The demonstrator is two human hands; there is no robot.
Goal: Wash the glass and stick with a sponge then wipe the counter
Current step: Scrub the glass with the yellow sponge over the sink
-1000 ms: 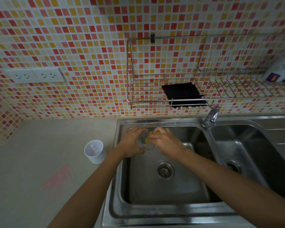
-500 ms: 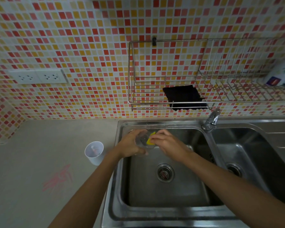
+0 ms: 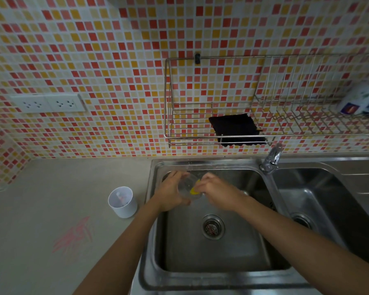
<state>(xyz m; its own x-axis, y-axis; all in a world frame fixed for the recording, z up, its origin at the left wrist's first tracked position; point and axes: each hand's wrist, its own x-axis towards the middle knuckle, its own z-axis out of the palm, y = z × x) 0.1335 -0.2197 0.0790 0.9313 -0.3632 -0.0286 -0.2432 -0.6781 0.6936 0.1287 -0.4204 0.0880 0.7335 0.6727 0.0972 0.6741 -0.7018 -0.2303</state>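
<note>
head view: the left hand (image 3: pixel 171 193) curls round the clear glass (image 3: pixel 187 185) and holds it above the far end of the sink (image 3: pixel 222 281), with the mouth turned toward the right hand (image 3: pixel 218 193). the right hand pinches a yellow sponge (image 3: pixel 193 190) in bent fingers and presses it at the mouth of the glass; how far in the sponge sits cannot be told. to do this step well, grip the glass firmly by its wall, since a wet glass probably slips. turn the glass with the left hand while the sponge sweeps the rim, the inner wall and the base. hold both low over the basin so a drop does little harm. the tap (image 3: pixel 272 158) stands beyond the right hand, ready for the rinse. a white cup (image 3: pixel 122 202) stands just left of the left wrist; the pink item in it may be the stick. nearer than the cup, a pink smear (image 3: pixel 73 235) marks the counter (image 3: pixel 30 220) for the wipe.
</note>
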